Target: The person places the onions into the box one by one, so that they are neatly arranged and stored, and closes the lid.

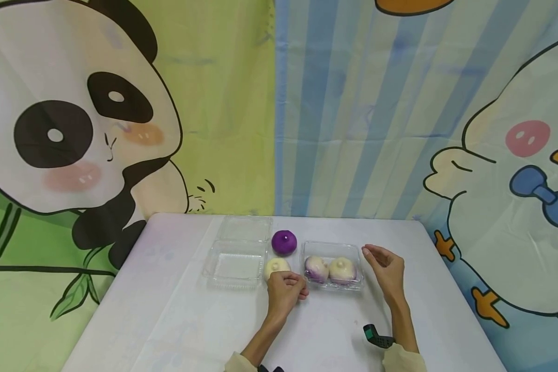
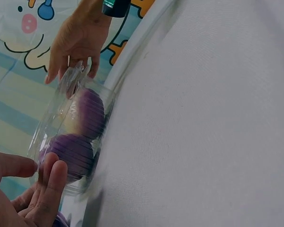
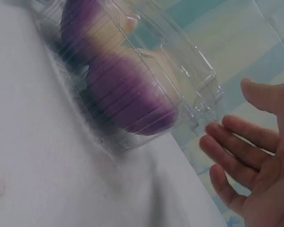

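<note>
Clear box [image 1: 331, 286] toward far edge of worktop [image 1: 186, 320], two purple-white bulbs [image 1: 342, 269] inside. My left hand [image 1: 285, 292] loose, contact unclear; right hand [image 1: 387, 269] spread beside.

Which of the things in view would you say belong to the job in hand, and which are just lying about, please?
Probably in the job:
the clear box between the left hand and right hand
the left onion-like bulb and right onion-like bulb inside it

Apparently just lying about:
the open box
the purple bulb
the pale bulb, though near the left hand
</note>
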The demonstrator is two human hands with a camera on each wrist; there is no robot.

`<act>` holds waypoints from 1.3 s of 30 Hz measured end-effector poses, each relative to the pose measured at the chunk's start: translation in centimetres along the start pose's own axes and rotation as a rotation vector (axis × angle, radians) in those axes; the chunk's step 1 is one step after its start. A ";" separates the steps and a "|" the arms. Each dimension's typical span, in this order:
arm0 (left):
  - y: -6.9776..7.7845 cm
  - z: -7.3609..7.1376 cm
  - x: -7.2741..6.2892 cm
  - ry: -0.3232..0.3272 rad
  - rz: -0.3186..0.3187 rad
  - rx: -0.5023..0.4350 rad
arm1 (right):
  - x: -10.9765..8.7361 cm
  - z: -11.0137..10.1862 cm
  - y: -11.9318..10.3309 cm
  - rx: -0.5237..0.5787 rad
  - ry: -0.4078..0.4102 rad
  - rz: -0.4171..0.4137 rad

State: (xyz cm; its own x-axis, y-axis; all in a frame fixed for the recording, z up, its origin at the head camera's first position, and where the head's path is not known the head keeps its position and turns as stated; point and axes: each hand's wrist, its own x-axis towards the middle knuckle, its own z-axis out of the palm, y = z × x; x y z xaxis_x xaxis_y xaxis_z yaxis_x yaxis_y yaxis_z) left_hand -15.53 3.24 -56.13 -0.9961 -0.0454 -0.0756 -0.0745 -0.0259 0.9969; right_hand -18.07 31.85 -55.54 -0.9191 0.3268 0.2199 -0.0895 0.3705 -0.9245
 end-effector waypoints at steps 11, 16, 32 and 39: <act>0.0 0.0 0.0 0.003 -0.016 0.022 | -2.1 -1.7 -0.9 -0.343 -0.234 0.073; -0.1 0.1 0.1 0.002 -0.017 0.021 | -3.1 -2.1 -0.8 -0.312 -0.293 0.140; -0.1 0.0 0.0 0.002 -0.016 0.009 | -4.3 -2.5 0.3 -0.117 -0.344 0.347; -0.2 -0.1 0.0 -0.011 -0.028 -0.003 | -4.6 -2.5 0.1 -0.061 -0.367 0.362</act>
State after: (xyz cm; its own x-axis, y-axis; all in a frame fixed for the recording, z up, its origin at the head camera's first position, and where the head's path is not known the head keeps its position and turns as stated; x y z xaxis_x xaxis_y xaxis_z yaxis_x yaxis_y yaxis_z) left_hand -15.53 3.14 -56.28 -0.9941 -0.0334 -0.1029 -0.1019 -0.0295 0.9944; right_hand -12.87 32.55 -55.85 -0.9621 0.1212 -0.2443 0.2716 0.3435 -0.8990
